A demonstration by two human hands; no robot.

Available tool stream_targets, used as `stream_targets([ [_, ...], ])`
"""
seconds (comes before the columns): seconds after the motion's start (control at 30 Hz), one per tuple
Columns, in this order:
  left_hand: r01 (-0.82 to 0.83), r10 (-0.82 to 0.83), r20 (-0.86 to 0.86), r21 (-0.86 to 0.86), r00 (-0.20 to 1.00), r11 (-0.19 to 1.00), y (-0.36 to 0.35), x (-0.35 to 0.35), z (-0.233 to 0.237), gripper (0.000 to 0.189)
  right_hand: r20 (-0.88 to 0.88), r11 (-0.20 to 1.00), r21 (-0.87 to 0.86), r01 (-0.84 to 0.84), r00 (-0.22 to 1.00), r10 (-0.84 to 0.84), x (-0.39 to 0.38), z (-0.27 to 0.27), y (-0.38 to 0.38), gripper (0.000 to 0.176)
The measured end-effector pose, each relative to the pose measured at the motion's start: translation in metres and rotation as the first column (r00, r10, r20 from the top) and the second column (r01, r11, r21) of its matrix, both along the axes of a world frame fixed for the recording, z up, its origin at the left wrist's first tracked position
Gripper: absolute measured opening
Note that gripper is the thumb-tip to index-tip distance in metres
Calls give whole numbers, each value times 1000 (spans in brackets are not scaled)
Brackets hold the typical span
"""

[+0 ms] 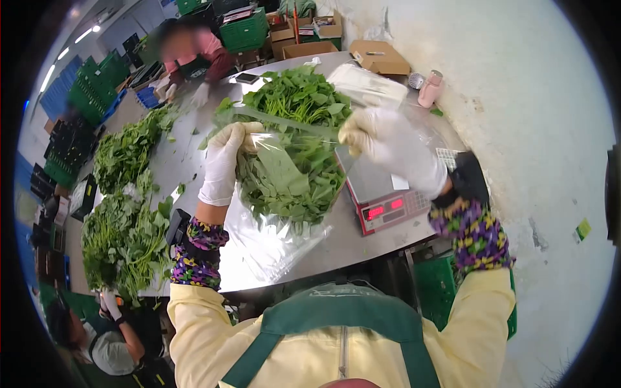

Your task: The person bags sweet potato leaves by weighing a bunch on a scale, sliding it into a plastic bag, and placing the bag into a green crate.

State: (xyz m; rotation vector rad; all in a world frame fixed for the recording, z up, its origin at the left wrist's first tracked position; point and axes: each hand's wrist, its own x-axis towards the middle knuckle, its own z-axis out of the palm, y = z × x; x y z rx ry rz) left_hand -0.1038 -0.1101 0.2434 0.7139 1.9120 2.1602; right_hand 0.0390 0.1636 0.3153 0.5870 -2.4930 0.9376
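Note:
A clear plastic bag (275, 242) filled with leafy greens hangs upright between my gloved hands, over the near side of the metal table. My left hand (226, 158) pinches the left corner of its mouth. At the opposite corner, the curled fingers of my right hand (391, 145) grip the edge, slightly blurred. The film is stretched taut between them. Behind the bag lies a heap of leafy greens (294, 90). Under my right forearm stands a red-framed digital scale (391, 210) with lit red digits, its pan partly hidden.
More greens (126, 152) lie in piles along the table's left side. A stack of plastic bags (369, 85), a cardboard box (380, 57) and a pink bottle (430, 89) sit at the back right, by the wall. Two co-workers stand across and to the left.

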Motion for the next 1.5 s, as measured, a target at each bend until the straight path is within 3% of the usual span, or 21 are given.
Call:
stream_targets([
  [0.07,41,-54,-166,-80,985,996,18,-4,20,33,-213,996,86,39,977,-20,23,-1,1,13],
  [0.13,-44,-35,-337,-225,941,973,57,2,57,29,-127,991,28,127,984,-123,48,-16,10,14],
  [0.2,134,-222,-329,-268,918,954,103,-13,66,28,-33,973,-18,228,973,-229,73,-39,18,15],
  [0.27,278,-410,-296,-399,863,874,165,-14,69,28,366,744,-547,384,909,-200,95,-77,25,17],
  [0.33,441,-567,-196,-448,800,778,236,-14,42,22,387,637,-641,429,897,-215,115,-111,38,17],
  [0.4,228,-610,-438,-657,660,718,306,-4,1,24,410,501,-730,465,884,-224,131,-147,53,17],
  [0.47,184,-563,-676,-550,475,815,359,12,-57,32,528,339,-716,610,791,-308,145,-183,70,17],
  [0.6,292,-505,-570,-426,648,856,376,27,-100,42,615,294,-662,689,724,-313,167,-232,97,16],
  [0.67,93,-471,-647,-528,600,844,360,16,-111,46,649,232,-691,685,729,-219,171,-226,112,16],
  [0.73,65,-522,-587,-624,618,779,351,22,-141,45,556,375,-730,571,816,-160,172,-220,131,18],
  [0.8,-18,-542,-535,-723,648,691,344,38,-162,44,464,270,-853,447,886,-3,166,-217,147,20],
  [0.93,-189,-498,-575,-756,649,627,357,72,-167,43,540,-39,-825,564,806,245,150,-243,182,19],
  [1.03,-279,-457,-656,-708,601,649,360,72,-171,42,324,-520,-619,589,794,514,142,-262,200,28],
  [1.13,-284,-457,-651,-714,606,640,360,72,-171,42,-16,-643,-492,586,733,680,140,-276,208,25],
  [1.17,-286,-458,-650,-716,607,637,360,72,-170,42,-18,-644,-490,588,732,681,138,-271,209,25],
  [1.23,-279,-492,-609,-760,622,587,361,74,-168,43,361,-60,-838,542,635,683,136,-251,209,26],
  [1.27,-277,-494,-607,-761,622,587,363,75,-169,43,362,-61,-837,543,635,682,131,-249,207,26],
  [1.3,-292,-474,-628,-742,617,604,362,76,-171,42,542,396,-790,467,835,96,125,-247,200,28],
  [1.33,-311,-449,-653,-719,610,622,364,75,-173,41,256,711,-447,543,839,-480,121,-242,197,30],
  [1.37,-311,-445,-655,-715,611,626,364,74,-174,41,492,726,-234,647,722,-486,124,-198,200,42],
  [1.5,-313,-432,-655,-711,620,629,365,75,-175,41,254,785,-131,606,786,-564,115,-205,193,44],
])
